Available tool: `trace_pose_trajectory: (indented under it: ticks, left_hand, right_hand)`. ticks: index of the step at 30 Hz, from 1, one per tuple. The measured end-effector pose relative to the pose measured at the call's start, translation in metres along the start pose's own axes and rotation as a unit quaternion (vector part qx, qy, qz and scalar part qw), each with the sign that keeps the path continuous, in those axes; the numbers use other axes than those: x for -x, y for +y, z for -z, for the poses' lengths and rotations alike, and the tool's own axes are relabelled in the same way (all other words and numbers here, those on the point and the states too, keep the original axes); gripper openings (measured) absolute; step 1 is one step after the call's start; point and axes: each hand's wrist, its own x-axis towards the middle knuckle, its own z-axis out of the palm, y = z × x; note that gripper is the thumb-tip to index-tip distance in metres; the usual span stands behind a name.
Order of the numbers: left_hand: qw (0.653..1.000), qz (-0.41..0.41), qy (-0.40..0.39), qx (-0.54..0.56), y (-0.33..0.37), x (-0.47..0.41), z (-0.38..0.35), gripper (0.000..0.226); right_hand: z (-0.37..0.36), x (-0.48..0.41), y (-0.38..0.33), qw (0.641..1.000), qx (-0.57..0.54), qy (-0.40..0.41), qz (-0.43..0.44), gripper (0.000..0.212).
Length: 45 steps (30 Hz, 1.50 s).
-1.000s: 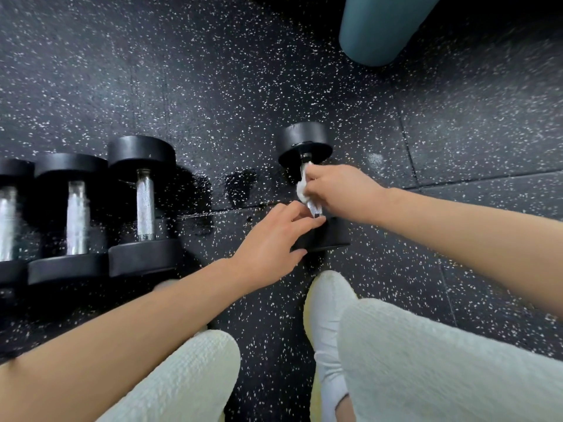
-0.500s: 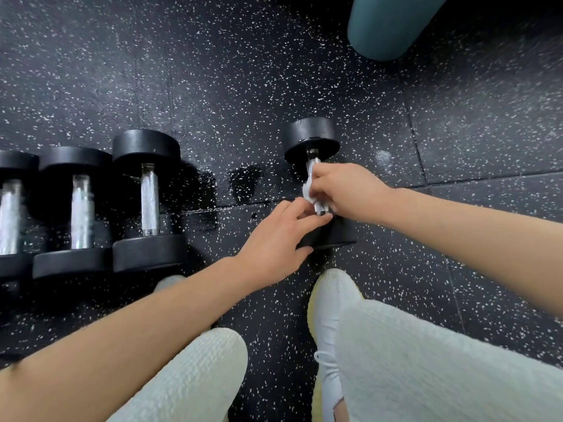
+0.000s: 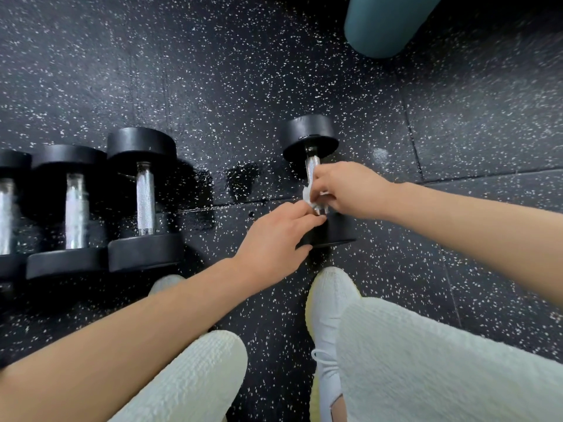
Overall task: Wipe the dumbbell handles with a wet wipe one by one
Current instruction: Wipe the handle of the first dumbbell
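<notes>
A small black dumbbell (image 3: 310,133) with a chrome handle (image 3: 312,166) lies alone on the speckled floor at centre. My right hand (image 3: 350,190) grips a white wet wipe (image 3: 307,194) wrapped round the near part of that handle. My left hand (image 3: 274,239) rests with straight fingers on the dumbbell's near head (image 3: 332,236), fingertips by the wipe. Three more dumbbells lie side by side at the left, the nearest one (image 3: 144,196) with a bare chrome handle.
Wet dark patches (image 3: 243,181) mark the floor between the dumbbells. A teal padded roll (image 3: 387,22) stands at the top right. My white shoe (image 3: 330,303) and pale trouser legs fill the bottom of the view.
My right hand has slid the wipe down the handle towards the near head, baring more chrome at the far end. My left hand has kept its place.
</notes>
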Motion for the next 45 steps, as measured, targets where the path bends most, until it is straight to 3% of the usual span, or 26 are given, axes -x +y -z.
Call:
trace_pose_trajectory:
  ticks: [4, 11, 18, 26, 33, 41, 45]
  left_hand:
    - [1.000, -0.018, 0.013, -0.008, 0.004, 0.000, -0.003, 0.051]
    - [1.000, -0.023, 0.009, -0.015, 0.006, 0.001, -0.003, 0.052]
    - [0.999, -0.035, 0.012, -0.002, 0.002, 0.000, -0.007, 0.049]
    - [0.999, -0.051, -0.005, -0.013, 0.003, -0.001, -0.011, 0.054]
    - [0.998, -0.054, -0.010, 0.001, -0.004, -0.008, -0.005, 0.047]
    - [0.997, -0.073, -0.016, -0.008, -0.007, -0.013, -0.003, 0.045]
    - [0.997, -0.076, -0.014, -0.007, -0.011, -0.013, -0.005, 0.045]
  right_hand:
    - [0.009, 0.000, 0.002, 0.997, -0.001, -0.075, 0.024, 0.017]
    - [0.007, -0.010, -0.006, 0.998, 0.002, 0.048, -0.044, 0.018]
    - [0.009, 0.004, 0.002, 0.996, -0.017, -0.093, 0.003, 0.020]
    - [0.006, -0.006, 0.010, 0.996, -0.012, 0.064, -0.066, 0.018]
    - [0.007, 0.008, 0.004, 0.997, -0.026, -0.075, -0.022, 0.021]
    - [-0.006, -0.010, 0.005, 0.994, 0.025, 0.070, -0.084, 0.022]
    - [-0.006, 0.006, 0.001, 0.999, 0.025, -0.036, -0.022, 0.023]
